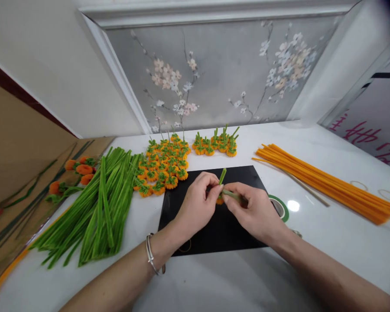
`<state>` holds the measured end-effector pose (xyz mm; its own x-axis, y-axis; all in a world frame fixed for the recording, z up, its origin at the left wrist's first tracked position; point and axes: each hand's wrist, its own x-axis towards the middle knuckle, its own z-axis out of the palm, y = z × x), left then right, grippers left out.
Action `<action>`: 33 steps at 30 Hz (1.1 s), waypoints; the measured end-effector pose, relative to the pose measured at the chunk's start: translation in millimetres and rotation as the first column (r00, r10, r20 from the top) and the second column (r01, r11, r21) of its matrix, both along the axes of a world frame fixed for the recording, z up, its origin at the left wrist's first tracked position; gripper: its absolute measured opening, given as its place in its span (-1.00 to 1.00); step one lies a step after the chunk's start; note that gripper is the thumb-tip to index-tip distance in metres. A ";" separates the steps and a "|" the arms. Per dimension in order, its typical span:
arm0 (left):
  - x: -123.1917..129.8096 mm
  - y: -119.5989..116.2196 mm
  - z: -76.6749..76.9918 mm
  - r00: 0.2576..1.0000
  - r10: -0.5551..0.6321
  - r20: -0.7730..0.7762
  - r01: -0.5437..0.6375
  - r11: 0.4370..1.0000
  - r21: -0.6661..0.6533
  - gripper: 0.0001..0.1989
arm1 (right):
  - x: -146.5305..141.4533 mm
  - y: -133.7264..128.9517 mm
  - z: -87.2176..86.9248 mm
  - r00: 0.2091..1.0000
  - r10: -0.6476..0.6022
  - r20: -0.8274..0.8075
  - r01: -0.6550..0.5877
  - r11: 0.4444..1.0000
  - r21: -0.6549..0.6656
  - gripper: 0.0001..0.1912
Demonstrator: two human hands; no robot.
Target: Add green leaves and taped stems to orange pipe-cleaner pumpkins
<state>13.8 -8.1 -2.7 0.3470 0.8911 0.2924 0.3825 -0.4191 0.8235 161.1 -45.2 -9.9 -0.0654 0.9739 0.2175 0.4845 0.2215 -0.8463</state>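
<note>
Over the black mat [195, 234], my left hand [199, 201] is closed in a pinch around a small pipe-cleaner pumpkin [219, 201]. Its green stem [222, 175] sticks up past my fingertips, and only a bit of the orange body shows below them. My right hand [250, 206] is closed too, with thumb and forefinger on a dull green strip [232, 194] that meets the stem's base. The strip looks like floral tape, though its far end is hidden in my palm. Fingertips of both hands nearly touch.
Several finished orange pumpkins [162, 167] stand behind the mat, with a smaller group [216, 145] beside them. Green pipe cleaners [97, 212] lie left, orange ones [321, 182] right with a thin stick [307, 188]. A green tape roll [282, 208] is partly behind my right hand.
</note>
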 end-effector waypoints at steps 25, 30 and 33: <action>3.7 -17.5 5.0 0.971 0.146 0.189 -0.126 0.986 -0.110 -0.82 | 4.4 4.5 1.5 0.990 -0.133 0.038 0.133 0.991 0.011 -0.81; -8.9 -3.4 8.6 0.870 0.090 0.486 0.286 0.710 -0.644 -0.69 | 14.0 7.8 1.2 0.975 -0.055 -0.216 0.037 0.996 -0.085 -0.81; -14.0 0.5 8.7 0.817 0.038 0.576 0.471 0.533 -0.703 -0.73 | 15.2 9.4 1.4 0.940 0.026 -0.341 -0.068 0.991 -0.111 -0.83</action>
